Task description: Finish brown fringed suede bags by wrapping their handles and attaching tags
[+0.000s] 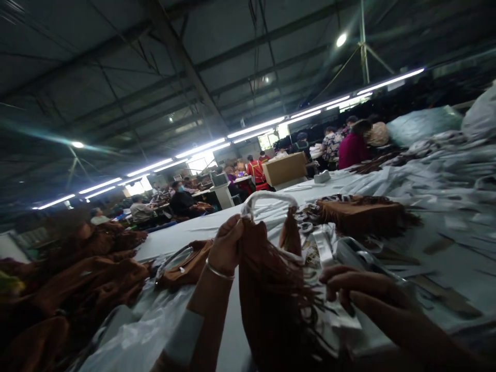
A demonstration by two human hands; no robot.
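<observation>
My left hand (225,245), with a bangle at the wrist, is closed on the upper corner of a brown fringed bag (263,299). The bag hangs upright, and its pale wrapped handle (271,196) arches above it. A brown tassel (290,232) dangles from the handle's right end. Strands of fringe spread along the bag's right side. Just right of those strands is my right hand (360,289), its fingers loosely bent and apart, with nothing visible in them. It is slightly blurred, and whether a fingertip touches the fringe I cannot tell.
Another brown bag (189,266) lies on the white table (178,232) at left. Brown material (89,289) is heaped beyond it. To the right are a fringed brown piece (360,214), a grey tray (360,256) and white wrappings (437,175). People sit farther back, near a cardboard box (284,169).
</observation>
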